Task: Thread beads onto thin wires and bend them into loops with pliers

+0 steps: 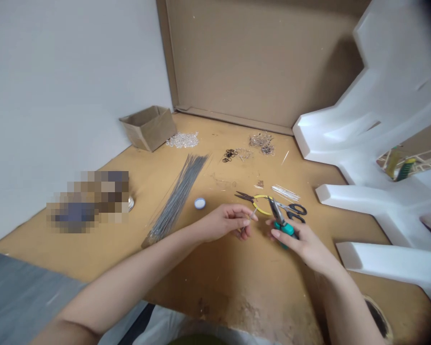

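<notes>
Between thumb and fingertips, my left hand (233,222) pinches a thin, short piece of wire (253,212). My right hand (298,242) is wrapped round green-handled pliers (282,223), their metal jaws pointing up and away from me. A small gap separates the jaws from the wire. Just beyond my hands lie yellow-handled pliers (261,203) with dark pointed jaws. Black-handled scissors (296,209) rest beside them, partly hidden by the green pliers. A long bundle of grey wires (181,199) lies left of my left hand, and near it is a small round white lid-like dish (199,203).
A cardboard box (149,128) stands at the back left, beside a pile of clear small pieces (183,139). Black rings (230,155) and a tangle of fine metal bits (262,143) lie at the back. Thin silver rods (285,192) lie right. White foam (359,199) borders the right side.
</notes>
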The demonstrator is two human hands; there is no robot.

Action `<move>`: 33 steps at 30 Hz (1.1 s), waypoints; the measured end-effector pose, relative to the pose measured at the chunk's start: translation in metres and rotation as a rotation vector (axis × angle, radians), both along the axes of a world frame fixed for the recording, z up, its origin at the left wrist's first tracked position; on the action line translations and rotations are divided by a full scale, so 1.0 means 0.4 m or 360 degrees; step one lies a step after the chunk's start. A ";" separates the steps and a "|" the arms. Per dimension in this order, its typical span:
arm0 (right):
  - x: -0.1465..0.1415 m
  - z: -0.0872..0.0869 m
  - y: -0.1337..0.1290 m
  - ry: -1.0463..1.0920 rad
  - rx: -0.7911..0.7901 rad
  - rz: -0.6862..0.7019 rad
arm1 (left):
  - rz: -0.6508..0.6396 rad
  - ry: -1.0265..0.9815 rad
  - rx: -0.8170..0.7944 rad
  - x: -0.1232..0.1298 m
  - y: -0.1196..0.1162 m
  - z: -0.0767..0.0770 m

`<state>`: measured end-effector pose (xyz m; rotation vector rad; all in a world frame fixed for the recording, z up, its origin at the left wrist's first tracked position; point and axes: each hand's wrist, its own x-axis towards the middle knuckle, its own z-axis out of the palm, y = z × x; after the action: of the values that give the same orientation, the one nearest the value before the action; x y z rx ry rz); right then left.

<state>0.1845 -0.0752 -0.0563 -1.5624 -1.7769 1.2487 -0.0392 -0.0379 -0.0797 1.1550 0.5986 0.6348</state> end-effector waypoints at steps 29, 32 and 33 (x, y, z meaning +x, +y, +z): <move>-0.020 -0.002 -0.003 0.0353 -0.0454 0.0304 | -0.0362 -0.0047 -0.0292 0.013 -0.031 -0.018; -0.020 -0.005 -0.004 0.0355 -0.0479 0.0284 | -0.0375 -0.0061 -0.0306 0.012 -0.032 -0.017; -0.019 -0.006 -0.004 0.0342 -0.0485 0.0279 | -0.0375 -0.0064 -0.0316 0.012 -0.033 -0.016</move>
<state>0.1768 -0.0769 -0.0589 -1.3822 -1.6729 1.7704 -0.0343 -0.0510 -0.0860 1.0056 0.4712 0.3866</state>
